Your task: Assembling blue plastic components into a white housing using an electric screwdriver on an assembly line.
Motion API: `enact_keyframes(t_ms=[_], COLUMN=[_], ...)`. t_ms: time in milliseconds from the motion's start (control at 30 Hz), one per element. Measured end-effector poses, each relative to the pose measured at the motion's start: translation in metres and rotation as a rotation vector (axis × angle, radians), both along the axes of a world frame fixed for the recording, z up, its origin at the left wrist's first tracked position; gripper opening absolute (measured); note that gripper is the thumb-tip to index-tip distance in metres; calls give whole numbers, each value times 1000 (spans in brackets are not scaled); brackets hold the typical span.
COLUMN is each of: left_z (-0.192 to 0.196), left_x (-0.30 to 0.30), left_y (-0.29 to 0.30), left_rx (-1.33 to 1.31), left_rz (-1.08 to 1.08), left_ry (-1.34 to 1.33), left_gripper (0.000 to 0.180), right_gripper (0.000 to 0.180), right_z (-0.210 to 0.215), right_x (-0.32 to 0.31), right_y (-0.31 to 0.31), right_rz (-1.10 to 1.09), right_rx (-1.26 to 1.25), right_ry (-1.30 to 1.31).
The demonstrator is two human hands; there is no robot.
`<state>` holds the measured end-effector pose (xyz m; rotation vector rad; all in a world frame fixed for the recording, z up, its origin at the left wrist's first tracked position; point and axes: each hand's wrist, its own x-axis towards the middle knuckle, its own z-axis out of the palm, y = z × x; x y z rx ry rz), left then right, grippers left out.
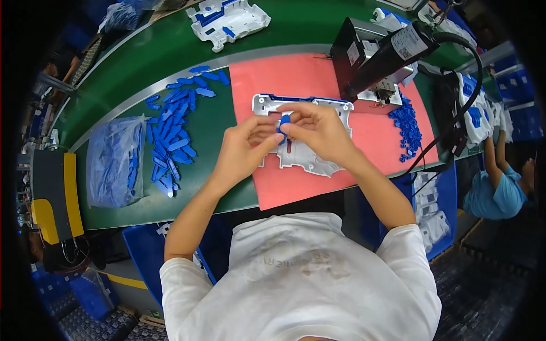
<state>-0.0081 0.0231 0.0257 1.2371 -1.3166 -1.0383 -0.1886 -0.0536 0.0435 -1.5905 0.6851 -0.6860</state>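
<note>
Both hands meet over a white plastic housing [310,161] with a blue strip along its far edge; it lies on a pink mat [284,190]. Between my fingertips is a small blue plastic piece [285,120]. My left hand [245,145] pinches its near end, and my right hand [321,131] grips it from the other side. Fingers cover part of the piece and of the housing's middle. Left of the mat lies a loose pile of long blue plastic pieces [170,131]. Small blue parts [406,128] are heaped at the mat's right.
A black cylindrical tool [392,57] with a thick cable leans over a metal fixture at the right back. A clear bag of blue parts [115,162] lies at the left. Another white housing [227,25] sits on the green belt behind. A person in blue [495,190] is at far right.
</note>
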Motion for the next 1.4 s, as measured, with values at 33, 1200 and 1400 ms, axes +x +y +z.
enact_keyframes(t_ms=[33, 1200, 1400], left_z=[1, -11, -19], left_x=[1, 16, 9], left_y=[-1, -19, -6], left_rx=[3, -615, -628], left_rz=[-10, -443, -309], left_ry=[2, -830, -859], left_gripper=[28, 42, 45], right_gripper=[22, 44, 20], right_z=[3, 14, 72], right_x=[-4, -37, -87], right_y=[-1, -51, -56], right_rz=[-36, -650, -832], right_rx=[-5, -569, -842], right_ry=[42, -340, -819])
